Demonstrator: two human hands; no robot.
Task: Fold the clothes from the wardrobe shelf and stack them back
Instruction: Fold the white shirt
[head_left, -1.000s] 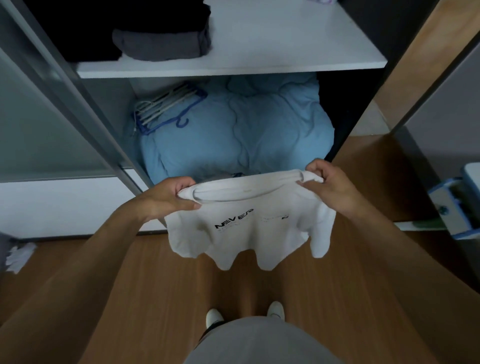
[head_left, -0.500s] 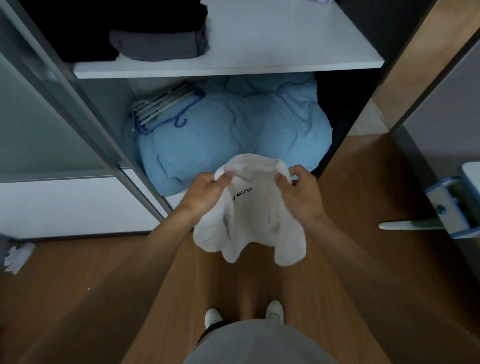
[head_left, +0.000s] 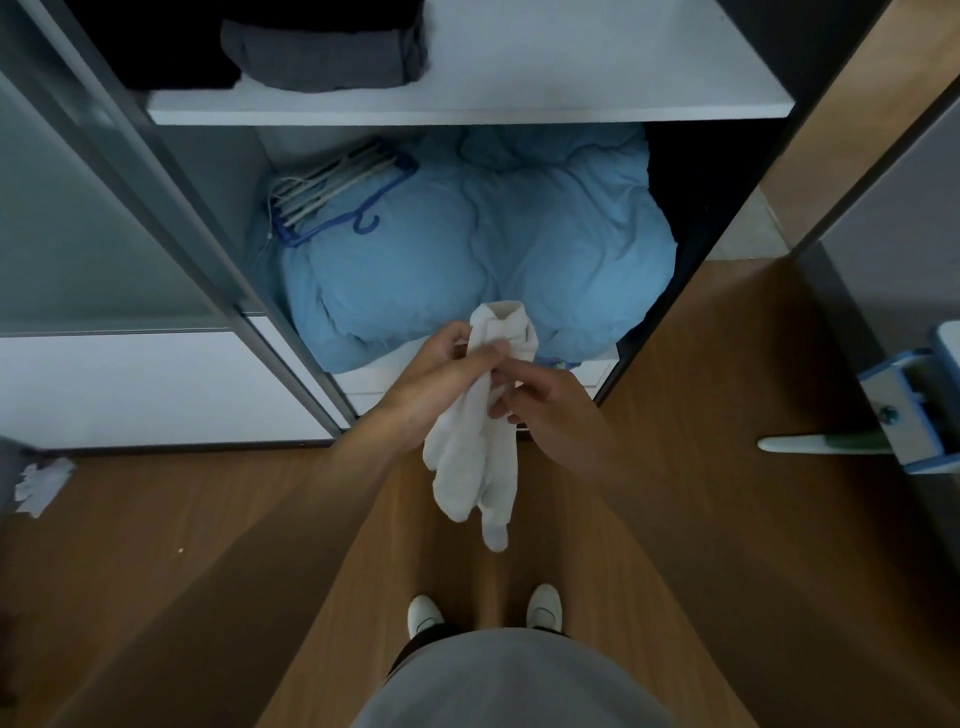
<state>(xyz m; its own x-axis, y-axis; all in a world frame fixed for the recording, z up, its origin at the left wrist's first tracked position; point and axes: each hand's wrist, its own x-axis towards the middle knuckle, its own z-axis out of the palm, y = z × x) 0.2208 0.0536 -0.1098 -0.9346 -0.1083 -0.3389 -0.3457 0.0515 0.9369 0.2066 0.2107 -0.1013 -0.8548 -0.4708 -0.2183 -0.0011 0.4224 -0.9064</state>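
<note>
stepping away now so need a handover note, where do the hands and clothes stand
Left hand grips the white t-shirt near its top; right hand pinches its side edge.
The shirt hangs in a narrow bunched strip over the wooden floor.
Done: dark folded clothes already lie on the white shelf.
Left: finish folding the shirt, stack it on them.

White garment (head_left: 475, 441); light-blue duvet (head_left: 467, 249).
</note>
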